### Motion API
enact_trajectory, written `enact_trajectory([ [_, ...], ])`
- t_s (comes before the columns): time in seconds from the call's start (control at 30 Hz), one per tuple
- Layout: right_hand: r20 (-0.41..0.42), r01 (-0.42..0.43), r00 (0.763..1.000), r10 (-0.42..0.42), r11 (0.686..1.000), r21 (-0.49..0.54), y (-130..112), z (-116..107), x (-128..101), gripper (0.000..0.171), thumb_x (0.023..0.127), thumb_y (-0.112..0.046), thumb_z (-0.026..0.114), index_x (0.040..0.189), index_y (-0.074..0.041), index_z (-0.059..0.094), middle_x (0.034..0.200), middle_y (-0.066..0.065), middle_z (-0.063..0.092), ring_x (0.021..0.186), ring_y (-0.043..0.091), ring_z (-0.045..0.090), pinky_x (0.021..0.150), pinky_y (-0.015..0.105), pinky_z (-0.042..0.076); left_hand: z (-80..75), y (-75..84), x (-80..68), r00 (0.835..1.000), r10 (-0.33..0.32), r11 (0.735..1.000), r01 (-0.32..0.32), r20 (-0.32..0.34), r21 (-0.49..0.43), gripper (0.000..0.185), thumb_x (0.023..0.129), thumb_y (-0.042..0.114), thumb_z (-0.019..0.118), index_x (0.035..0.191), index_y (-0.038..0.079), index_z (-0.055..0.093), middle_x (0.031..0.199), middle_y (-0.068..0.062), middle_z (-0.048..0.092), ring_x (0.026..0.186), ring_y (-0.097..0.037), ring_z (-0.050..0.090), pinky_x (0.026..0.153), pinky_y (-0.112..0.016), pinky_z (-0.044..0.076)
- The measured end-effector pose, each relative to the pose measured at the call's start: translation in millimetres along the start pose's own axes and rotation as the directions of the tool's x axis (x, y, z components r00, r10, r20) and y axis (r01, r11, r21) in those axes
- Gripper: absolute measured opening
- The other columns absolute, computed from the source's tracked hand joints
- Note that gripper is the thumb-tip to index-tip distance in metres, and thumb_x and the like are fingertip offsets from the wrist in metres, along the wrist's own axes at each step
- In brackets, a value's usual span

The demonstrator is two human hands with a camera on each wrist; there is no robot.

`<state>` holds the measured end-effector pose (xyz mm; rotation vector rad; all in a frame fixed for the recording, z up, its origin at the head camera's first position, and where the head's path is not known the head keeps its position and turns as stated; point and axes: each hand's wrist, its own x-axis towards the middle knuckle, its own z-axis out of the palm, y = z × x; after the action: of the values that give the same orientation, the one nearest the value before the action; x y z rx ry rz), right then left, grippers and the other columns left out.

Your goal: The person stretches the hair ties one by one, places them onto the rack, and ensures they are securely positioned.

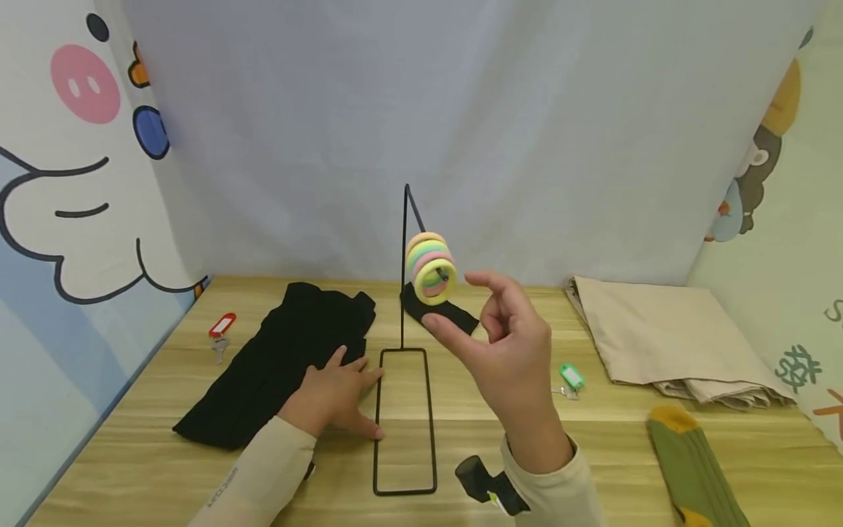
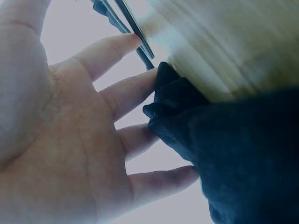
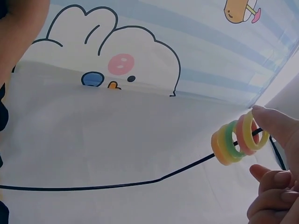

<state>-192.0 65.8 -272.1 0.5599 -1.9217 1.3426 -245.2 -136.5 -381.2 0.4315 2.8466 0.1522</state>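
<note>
Several pastel rings (image 1: 431, 250) hang on the sloping arm of a black wire stand (image 1: 404, 293), a yellow ring (image 3: 248, 135) outermost near the arm's tip. My right hand (image 1: 510, 351) is just beside the rings, thumb and index finger spread apart with nothing between them and the other fingers bent. In the right wrist view a fingertip overlaps the yellow ring's edge. My left hand (image 1: 336, 395) lies low with fingers spread, its thumb tip at the side rod of the stand's rectangular base (image 1: 431, 432). Its other fingers reach over the edge of a black cloth (image 1: 276, 366).
Behind the stand lies a smaller black cloth (image 1: 454, 315). A red-tagged key (image 1: 222, 326) is at the left, a green-tagged key (image 1: 571, 376) right of my right hand. Folded beige fabric (image 1: 665, 337) and a green sock (image 1: 694, 461) lie at the right.
</note>
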Motion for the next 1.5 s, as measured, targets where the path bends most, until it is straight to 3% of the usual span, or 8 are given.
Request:
enact_trajectory([
  [0.37, 0.139, -0.127, 0.976, 0.169, 0.954, -0.271, 26, -15, -10, 0.046, 0.067, -0.025, 0.083, 0.106, -0.01, 0.063, 0.059, -0.006, 0.026, 0.051, 0.006, 0.022, 0.048, 0.021, 0.026, -1.3, -1.2, -2.4, 1.0, 0.01, 1.0, -0.01, -0.014, -0.027, 0.093, 0.061, 0.062, 0.075, 0.14, 0.024, 0.044, 0.147, -0.009, 0.037, 0.14, -0.041, 0.015, 0.094, -0.071, 0.027],
  [0.57, 0.26, -0.195, 0.905, 0.337, 0.871, -0.45, 46, -31, -18, 0.044, 0.071, -0.038, 0.079, 0.106, -0.016, 0.064, 0.059, -0.005, 0.029, 0.048, 0.005, 0.02, 0.044, 0.02, 0.022, -0.8, 1.9, -2.4, 1.0, 0.019, 0.999, -0.019, -0.015, -0.033, 0.092, 0.061, 0.06, 0.076, 0.139, 0.023, 0.044, 0.147, -0.009, 0.037, 0.14, -0.041, 0.015, 0.094, -0.071, 0.027],
  [0.7, 0.333, -0.173, 0.852, 0.403, 0.819, -0.547, 61, -41, -26, 0.04, 0.072, -0.039, 0.078, 0.103, -0.017, 0.066, 0.056, -0.006, 0.029, 0.047, 0.006, 0.018, 0.041, 0.02, 0.021, 0.3, 1.9, -2.1, 1.0, 0.016, 0.999, -0.017, -0.013, -0.033, 0.092, 0.061, 0.06, 0.076, 0.139, 0.023, 0.045, 0.147, -0.009, 0.037, 0.14, -0.041, 0.015, 0.094, -0.072, 0.027],
  [0.83, 0.446, -0.12, 0.751, 0.486, 0.766, -0.632, 75, -51, -32, 0.037, 0.07, -0.039, 0.078, 0.098, -0.017, 0.067, 0.058, -0.006, 0.037, 0.046, 0.007, 0.025, 0.042, 0.02, 0.025, 0.4, 1.7, -2.2, 1.0, 0.011, 1.0, -0.011, -0.014, -0.026, 0.092, 0.06, 0.061, 0.076, 0.138, 0.024, 0.046, 0.147, -0.008, 0.037, 0.14, -0.04, 0.015, 0.094, -0.071, 0.027],
  [1.07, 0.665, -0.006, 0.445, 0.599, 0.745, -0.667, 93, -69, -38, 0.039, 0.058, -0.027, 0.086, 0.088, -0.015, 0.065, 0.076, -0.002, 0.057, 0.065, 0.013, 0.049, 0.056, 0.03, 0.044, 0.0, 1.1, -2.1, 1.0, 0.008, 1.0, -0.009, -0.012, -0.028, 0.093, 0.06, 0.062, 0.076, 0.139, 0.024, 0.045, 0.147, -0.007, 0.037, 0.141, -0.04, 0.015, 0.094, -0.072, 0.027],
  [1.2, 0.698, -0.025, 0.308, 0.647, 0.739, -0.673, 102, -75, -41, 0.043, 0.054, -0.017, 0.087, 0.088, -0.014, 0.061, 0.075, 0.0, 0.055, 0.067, 0.017, 0.049, 0.058, 0.035, 0.044, 0.5, 1.2, -1.4, 1.0, 0.004, 1.0, -0.004, -0.008, -0.031, 0.093, 0.06, 0.062, 0.076, 0.139, 0.025, 0.045, 0.147, -0.007, 0.037, 0.141, -0.04, 0.015, 0.094, -0.071, 0.027],
  [1.33, 0.698, -0.034, 0.242, 0.674, 0.725, -0.688, 108, -77, -45, 0.048, 0.051, -0.01, 0.088, 0.087, -0.014, 0.056, 0.076, -0.001, 0.054, 0.068, 0.017, 0.048, 0.059, 0.034, 0.043, 2.1, 0.7, 0.0, 1.0, 0.002, 1.0, -0.003, -0.003, -0.027, 0.093, 0.06, 0.062, 0.076, 0.139, 0.025, 0.044, 0.148, -0.006, 0.036, 0.141, -0.039, 0.015, 0.095, -0.071, 0.027],
  [1.5, 0.677, -0.018, 0.251, 0.692, 0.703, -0.711, 111, -75, -52, 0.044, 0.051, -0.007, 0.087, 0.077, -0.015, 0.053, 0.071, -0.003, 0.053, 0.065, 0.015, 0.047, 0.057, 0.03, 0.041, 3.0, -0.7, 1.2, 1.0, 0.003, 1.0, -0.003, -0.006, -0.014, 0.094, 0.059, 0.064, 0.075, 0.139, 0.026, 0.044, 0.148, -0.006, 0.036, 0.141, -0.039, 0.014, 0.094, -0.071, 0.027],
])
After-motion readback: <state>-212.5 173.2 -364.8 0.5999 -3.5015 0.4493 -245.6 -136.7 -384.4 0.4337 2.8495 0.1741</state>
